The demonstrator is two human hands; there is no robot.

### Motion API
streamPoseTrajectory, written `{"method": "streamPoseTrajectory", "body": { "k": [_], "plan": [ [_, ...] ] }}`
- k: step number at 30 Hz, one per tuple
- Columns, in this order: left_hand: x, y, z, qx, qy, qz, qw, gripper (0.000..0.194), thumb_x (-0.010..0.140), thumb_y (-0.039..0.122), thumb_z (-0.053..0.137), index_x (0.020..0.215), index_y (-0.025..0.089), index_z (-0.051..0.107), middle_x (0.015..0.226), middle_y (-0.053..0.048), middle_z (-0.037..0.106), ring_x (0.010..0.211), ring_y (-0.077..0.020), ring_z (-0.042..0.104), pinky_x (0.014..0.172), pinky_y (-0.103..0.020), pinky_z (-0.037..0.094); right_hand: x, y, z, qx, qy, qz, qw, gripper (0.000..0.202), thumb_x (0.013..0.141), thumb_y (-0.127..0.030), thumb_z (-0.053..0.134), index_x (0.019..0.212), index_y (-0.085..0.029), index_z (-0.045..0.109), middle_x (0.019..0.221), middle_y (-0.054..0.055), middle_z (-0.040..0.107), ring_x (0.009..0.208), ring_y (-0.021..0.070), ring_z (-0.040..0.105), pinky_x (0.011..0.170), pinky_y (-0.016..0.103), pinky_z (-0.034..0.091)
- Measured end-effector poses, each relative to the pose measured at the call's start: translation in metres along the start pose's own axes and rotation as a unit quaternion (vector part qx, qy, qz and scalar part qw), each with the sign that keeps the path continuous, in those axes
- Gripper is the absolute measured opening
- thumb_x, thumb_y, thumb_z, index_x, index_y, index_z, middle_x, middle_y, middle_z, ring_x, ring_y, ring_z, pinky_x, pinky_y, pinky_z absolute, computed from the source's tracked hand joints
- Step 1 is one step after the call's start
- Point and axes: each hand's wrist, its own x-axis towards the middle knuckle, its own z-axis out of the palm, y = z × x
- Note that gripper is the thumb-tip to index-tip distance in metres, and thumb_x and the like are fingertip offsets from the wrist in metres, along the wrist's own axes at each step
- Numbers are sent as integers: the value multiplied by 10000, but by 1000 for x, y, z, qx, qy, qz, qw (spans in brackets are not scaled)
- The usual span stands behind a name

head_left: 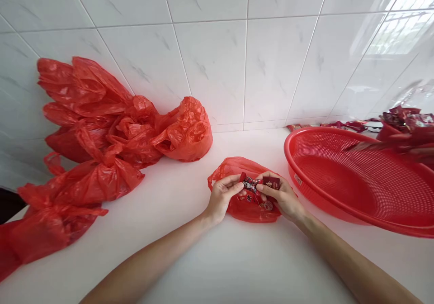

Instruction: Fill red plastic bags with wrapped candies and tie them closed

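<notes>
A red plastic bag lies open on the white table, with a few small wrapped pieces in it. Above it, my left hand pinches a dark wrapped candy between thumb and fingers. My right hand is closed on the other end of the wrapped candies, and a dark red packet shows between its fingers. Both hands are close together over the bag, nearly touching.
Several filled red bags stand along the wall at the left. A large red plastic basket sits at the right, with a blurred, dark red heap of packets behind it. White tiles back the table.
</notes>
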Motion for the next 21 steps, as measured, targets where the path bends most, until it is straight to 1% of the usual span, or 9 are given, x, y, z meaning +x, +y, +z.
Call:
{"method": "streamPoseTrajectory", "body": {
  "k": [5,10,13,15,17,19,21],
  "plan": [
    [-3,2,2,7,9,28,1000,388,700,324,850,1030,170,716,672,36,653,625,-129,653,637,-265,555,2,-4,-4,6,-13,28,999,373,686,-450,850,859,-190,645,473,-61,567,402,96,453,394,221,422],
    [-5,5,4,48,9,49,998,371,732,351,817,1036,168,707,702,26,655,644,-132,654,661,-277,565,3,-3,-7,9,-25,32,999,389,672,-436,862,871,-189,638,467,-56,591,389,97,467,392,215,427],
    [-4,7,4,73,22,61,995,367,747,371,789,1043,173,704,721,23,653,655,-137,650,688,-293,567,3,0,-6,11,-32,35,999,379,708,-445,844,893,-189,635,453,-54,594,371,96,481,383,199,411],
    [-3,7,3,101,36,73,991,337,763,374,757,1033,178,709,736,19,648,676,-143,641,704,-300,559,3,0,-5,29,-25,34,999,388,748,-505,801,904,-188,639,505,-39,633,356,91,487,367,197,403],
    [-2,6,0,141,55,84,985,285,790,371,705,1006,185,718,764,5,652,726,-159,634,731,-314,548,3,-1,-4,63,-10,37,997,430,781,-593,735,900,-192,635,609,-14,687,352,87,504,356,204,413],
    [-1,5,-2,194,64,91,975,243,821,354,648,989,196,724,841,-19,677,827,-186,644,807,-343,537,4,-2,-4,103,-1,51,993,476,795,-669,668,879,-203,612,670,0,711,342,94,523,336,211,415],
    [-1,4,-4,255,59,101,960,223,845,327,608,990,208,728,948,-42,686,954,-215,645,900,-382,516,4,-3,-3,131,-6,70,989,503,797,-710,620,857,-212,584,650,4,706,332,113,541,312,214,406]
  ]
}}
